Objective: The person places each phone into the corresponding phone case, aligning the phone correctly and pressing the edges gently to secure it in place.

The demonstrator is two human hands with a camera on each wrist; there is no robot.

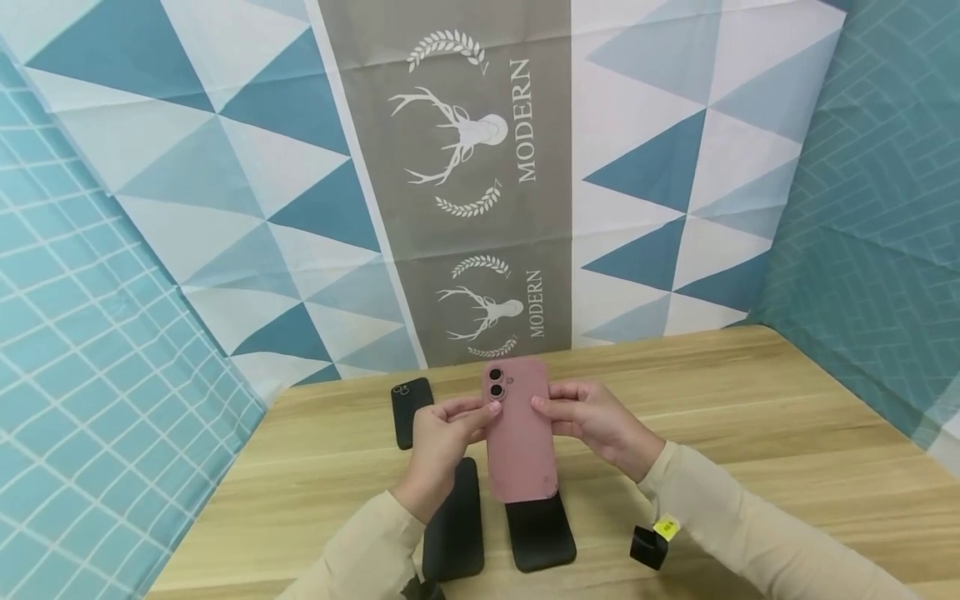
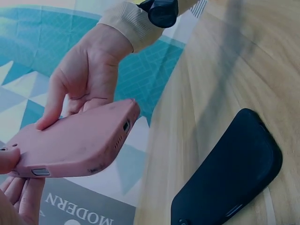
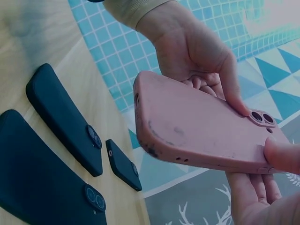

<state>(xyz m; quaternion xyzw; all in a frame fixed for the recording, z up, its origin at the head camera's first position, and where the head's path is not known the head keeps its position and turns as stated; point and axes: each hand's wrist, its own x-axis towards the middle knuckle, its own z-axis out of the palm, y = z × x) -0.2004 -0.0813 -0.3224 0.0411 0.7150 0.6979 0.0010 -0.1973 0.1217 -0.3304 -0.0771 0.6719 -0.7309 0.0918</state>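
Both hands hold up a phone in a pink case (image 1: 522, 454), its back with two camera lenses turned toward me. My left hand (image 1: 441, 442) pinches the left edge beside the lenses, thumb on the back and fingers behind. On the opposite edge my right hand (image 1: 602, 423) grips in the same way. Dark scuffs mark a lower corner of the pink case (image 3: 187, 124) in the right wrist view. Below it a black-cased phone (image 1: 542, 537) lies on the table, its upper part hidden by the pink one.
Another black-cased phone (image 1: 454, 529) lies to the left, near my left forearm. A smaller black one (image 1: 408, 408) lies farther back. The wooden table (image 1: 750, 400) meets a patterned cloth backdrop (image 1: 465, 242). A small black camera (image 1: 649, 547) is at the right wrist.
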